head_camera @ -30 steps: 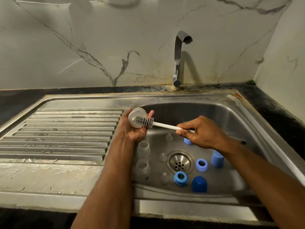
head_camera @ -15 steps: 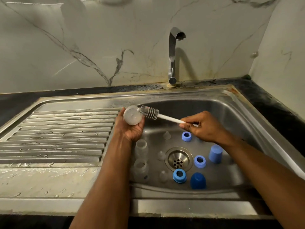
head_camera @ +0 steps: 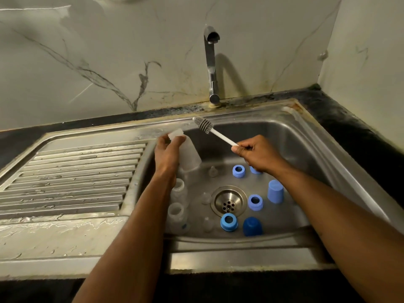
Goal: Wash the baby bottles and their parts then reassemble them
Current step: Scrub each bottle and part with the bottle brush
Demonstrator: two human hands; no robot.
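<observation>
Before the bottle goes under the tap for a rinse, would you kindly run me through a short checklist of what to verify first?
1. Left hand grips the clear plastic baby bottle: ok.
2. Right hand holds the white-handled grey bottle brush, bristles outside the bottle: ok.
3. Steel tap running: not ok, no water visible.
4. Space under the spout free of parts: ok.
5. Round steel drain uncovered: ok; the blue rings and clear teats lie around it.
6. Soap left inside the bottle: cannot tell.
</observation>
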